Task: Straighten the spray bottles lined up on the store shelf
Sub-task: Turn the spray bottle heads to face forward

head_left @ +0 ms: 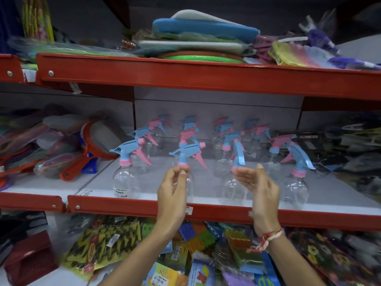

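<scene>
Clear, round-bodied plastic spray bottles (126,180) with glossy blue and pink trigger heads stand in rows on the white middle shelf with a red metal front edge (206,212). The left hand (172,193) is loosely curled, fingertips just at the pink collar of the second front bottle (186,159), gripping nothing. The right hand (257,182) is open, palm cupped beside the third front bottle (234,188).

bright, even light | edges blurred, bowed | centre fairly sharp
</scene>
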`<state>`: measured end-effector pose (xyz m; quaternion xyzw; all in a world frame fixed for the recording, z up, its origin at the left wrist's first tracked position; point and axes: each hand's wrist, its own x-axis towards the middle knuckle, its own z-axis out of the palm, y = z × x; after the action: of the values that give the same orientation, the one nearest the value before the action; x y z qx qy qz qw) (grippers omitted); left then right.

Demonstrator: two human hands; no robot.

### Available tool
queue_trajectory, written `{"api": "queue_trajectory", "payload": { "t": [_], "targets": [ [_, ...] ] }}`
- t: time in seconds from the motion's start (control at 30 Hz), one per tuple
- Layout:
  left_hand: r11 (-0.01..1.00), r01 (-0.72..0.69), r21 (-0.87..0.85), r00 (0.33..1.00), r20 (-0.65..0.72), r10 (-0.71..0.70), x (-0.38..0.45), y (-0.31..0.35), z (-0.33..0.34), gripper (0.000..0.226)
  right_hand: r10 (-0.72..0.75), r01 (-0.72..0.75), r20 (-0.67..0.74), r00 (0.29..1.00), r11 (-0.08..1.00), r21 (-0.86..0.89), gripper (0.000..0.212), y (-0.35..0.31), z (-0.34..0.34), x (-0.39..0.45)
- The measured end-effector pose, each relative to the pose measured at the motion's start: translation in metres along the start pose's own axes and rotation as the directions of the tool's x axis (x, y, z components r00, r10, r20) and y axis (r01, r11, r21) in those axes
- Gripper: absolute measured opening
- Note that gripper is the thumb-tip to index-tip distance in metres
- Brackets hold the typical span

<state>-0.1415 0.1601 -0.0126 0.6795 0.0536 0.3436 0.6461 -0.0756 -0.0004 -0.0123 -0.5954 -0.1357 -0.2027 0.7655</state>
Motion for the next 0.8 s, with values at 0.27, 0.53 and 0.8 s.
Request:
{"api": "queue_trajectory", "payload": {
  "t": [0.27, 0.53, 0.8],
  "targets": [
    [0.974, 0.197, 0.109, 0.944, 0.249, -0.218, -0.02, -0.006, 0.054, 0.037, 0.348, -0.341, 0.097, 0.932, 0.937, -0.079, 0.046, 0.03, -0.021, 0.073],
    [0.888, 0.459, 0.03, 0.85, 0.276, -0.448, -0.027, -0.006, 0.08, 0.129, 0.566, -0.556, 0.438, 0.699, 0.815, -0.165, 0.084, 0.036, -0.028, 0.078],
    [0.89, 0.448, 0.082, 0.827, 0.34, -0.448, -0.012, 0.003, 0.088, 0.101, 0.592, -0.515, 0.508, 0.626, 0.803, -0.301, 0.096, 0.014, -0.036, 0.064]
  ]
}}
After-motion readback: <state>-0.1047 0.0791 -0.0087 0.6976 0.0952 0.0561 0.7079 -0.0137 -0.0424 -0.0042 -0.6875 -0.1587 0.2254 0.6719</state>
